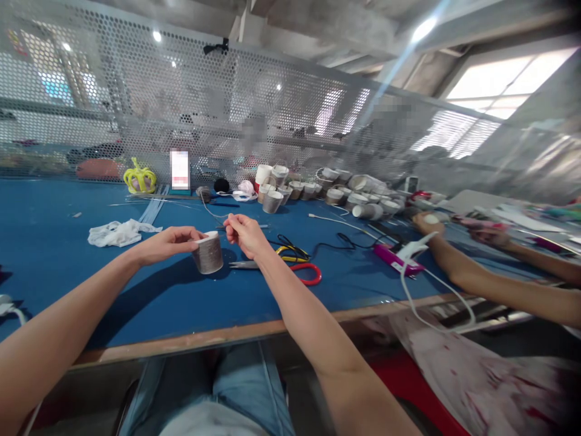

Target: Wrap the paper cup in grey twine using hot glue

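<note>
My left hand (179, 242) grips a small grey cup with a white rim (209, 255) at its upper left edge, holding it just over the blue table. Just right of the cup, my right hand (242, 233) is closed in a pinch on a thin grey cord (209, 211). That cord runs back to a small grey ball of yarn (204, 194). Beneath my right wrist lie scissors with red handles (311, 274), their blades pointing left. Yellow-handled scissors (290, 252) and a dark cable rest behind them.
Many similar cups (272, 201) stand grouped at the back. A white cloth (118, 233) and a yellow crown-shaped piece (140, 178) lie left. Rightward are a purple glue gun or power strip (398, 260) with a white cable and a co-worker's hand (429, 223). A perforated screen (190, 85) borders the table.
</note>
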`<action>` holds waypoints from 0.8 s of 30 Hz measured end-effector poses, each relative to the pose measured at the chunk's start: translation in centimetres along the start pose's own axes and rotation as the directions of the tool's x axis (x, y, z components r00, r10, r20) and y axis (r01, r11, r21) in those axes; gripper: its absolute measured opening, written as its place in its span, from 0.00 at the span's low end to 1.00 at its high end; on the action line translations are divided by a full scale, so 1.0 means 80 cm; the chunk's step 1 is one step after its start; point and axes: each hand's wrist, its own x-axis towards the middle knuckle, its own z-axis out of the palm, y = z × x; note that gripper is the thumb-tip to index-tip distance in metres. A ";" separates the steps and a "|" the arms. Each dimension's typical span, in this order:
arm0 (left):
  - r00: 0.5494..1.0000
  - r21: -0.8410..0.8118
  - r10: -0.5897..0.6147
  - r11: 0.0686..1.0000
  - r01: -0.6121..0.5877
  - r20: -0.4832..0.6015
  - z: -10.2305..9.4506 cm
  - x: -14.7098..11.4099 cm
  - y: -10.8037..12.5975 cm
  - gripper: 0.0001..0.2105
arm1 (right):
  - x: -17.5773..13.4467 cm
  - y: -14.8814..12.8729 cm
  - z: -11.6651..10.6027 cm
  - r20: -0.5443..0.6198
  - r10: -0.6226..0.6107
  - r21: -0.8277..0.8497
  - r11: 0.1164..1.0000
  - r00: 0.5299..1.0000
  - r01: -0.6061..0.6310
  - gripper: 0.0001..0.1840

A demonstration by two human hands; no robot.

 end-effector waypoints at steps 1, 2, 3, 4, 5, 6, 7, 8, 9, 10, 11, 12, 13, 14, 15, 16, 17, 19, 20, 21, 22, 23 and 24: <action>1.000 -0.008 0.002 1.000 -0.002 0.006 0.000 0.000 0.000 0.08 | 0.001 0.001 0.001 -0.002 0.001 -0.003 1.000 1.000 -0.001 0.16; 1.000 -0.017 0.004 1.000 -0.004 0.012 0.000 0.000 0.000 0.08 | 0.002 0.003 0.001 -0.001 0.003 -0.009 1.000 1.000 -0.003 0.15; 1.000 -0.025 0.005 1.000 -0.005 0.018 0.000 -0.001 -0.001 0.08 | 0.002 0.004 0.002 0.002 0.005 -0.016 1.000 1.000 -0.005 0.15; 1.000 -0.032 0.007 0.999 -0.006 0.022 -0.001 -0.001 -0.001 0.08 | 0.003 0.005 0.003 0.010 0.004 -0.024 1.000 1.000 -0.004 0.15; 1.000 -0.040 0.008 0.999 -0.007 0.026 -0.001 -0.001 -0.002 0.08 | 0.003 0.006 0.004 0.022 0.000 -0.031 1.000 1.000 0.001 0.15; 1.000 -0.046 0.009 0.999 -0.007 0.030 -0.001 -0.001 -0.003 0.08 | 0.003 0.007 0.004 0.034 -0.010 -0.038 0.999 0.999 0.011 0.14; 0.999 -0.050 0.010 0.999 -0.008 0.033 -0.002 -0.001 -0.004 0.08 | 0.003 0.007 0.005 0.047 -0.025 -0.046 0.999 0.999 0.027 0.14; 0.999 -0.051 0.010 0.999 -0.009 0.035 -0.002 -0.001 -0.005 0.08 | 0.002 0.007 0.005 0.060 -0.045 -0.059 0.997 0.997 0.049 0.13; 0.999 -0.050 0.010 0.999 -0.008 0.038 -0.002 -0.001 -0.005 0.08 | 0.002 0.006 0.004 0.076 -0.069 -0.079 0.994 0.995 0.075 0.13; 0.999 -0.046 0.009 0.999 -0.007 0.041 -0.003 -0.002 -0.005 0.08 | 0.001 0.005 0.004 0.098 -0.092 -0.108 0.989 0.991 0.102 0.12; 0.999 -0.039 0.008 0.999 -0.006 0.042 -0.003 -0.002 -0.005 0.08 | 0.000 0.004 0.002 0.120 -0.110 -0.143 0.982 0.987 0.127 0.11; 0.999 -0.031 0.005 0.999 -0.004 0.040 -0.003 -0.002 -0.005 0.08 | 0.000 0.002 0.001 0.146 -0.122 -0.181 0.972 0.982 0.148 0.11; 0.999 -0.025 0.001 1.000 0.000 0.038 -0.004 -0.002 -0.005 0.09 | -0.001 0.000 -0.001 0.174 -0.127 -0.220 0.962 0.976 0.164 0.10; 0.999 -0.020 -0.005 1.000 0.006 0.034 -0.004 -0.002 -0.005 0.09 | -0.002 -0.002 -0.002 0.200 -0.127 -0.257 0.950 0.971 0.178 0.08; 1.000 -0.017 -0.010 1.000 0.011 0.028 -0.004 -0.002 -0.005 0.09 | -0.003 -0.004 -0.004 0.222 -0.127 -0.292 0.937 0.967 0.190 0.08; 1.000 -0.017 -0.015 1.000 0.015 0.023 -0.005 -0.002 -0.005 0.08 | -0.003 -0.005 -0.005 0.240 -0.127 -0.326 0.924 0.962 0.203 0.08; 1.000 -0.017 -0.019 1.000 0.019 0.021 -0.005 -0.002 -0.005 0.08 | -0.004 -0.007 -0.006 0.257 -0.128 -0.357 0.908 0.958 0.217 0.08; 0.999 -0.019 -0.020 1.000 0.020 0.027 -0.005 -0.002 -0.004 0.07 | -0.005 -0.009 -0.007 0.290 -0.136 -0.412 0.876 0.947 0.252 0.10; 0.999 -0.023 -0.016 1.000 0.017 0.031 -0.005 -0.002 -0.004 0.07 | -0.005 -0.009 -0.007 0.310 -0.141 -0.432 0.860 0.940 0.271 0.11; 0.999 -0.025 -0.014 1.000 0.015 0.036 -0.005 -0.002 -0.004 0.07 | -0.005 -0.009 -0.007 0.332 -0.146 -0.448 0.845 0.932 0.292 0.12; 0.999 -0.026 -0.012 1.000 0.013 0.038 -0.005 -0.002 -0.003 0.06 | -0.005 -0.009 -0.008 0.353 -0.151 -0.460 0.831 0.923 0.312 0.13; 0.999 -0.025 -0.011 1.000 0.012 0.038 -0.004 -0.003 -0.002 0.06 | -0.005 -0.009 -0.008 0.371 -0.156 -0.468 0.820 0.915 0.329 0.13; 0.999 -0.021 -0.011 1.000 0.012 0.036 -0.004 -0.003 -0.002 0.06 | -0.005 -0.009 -0.009 0.386 -0.157 -0.473 0.812 0.909 0.341 0.14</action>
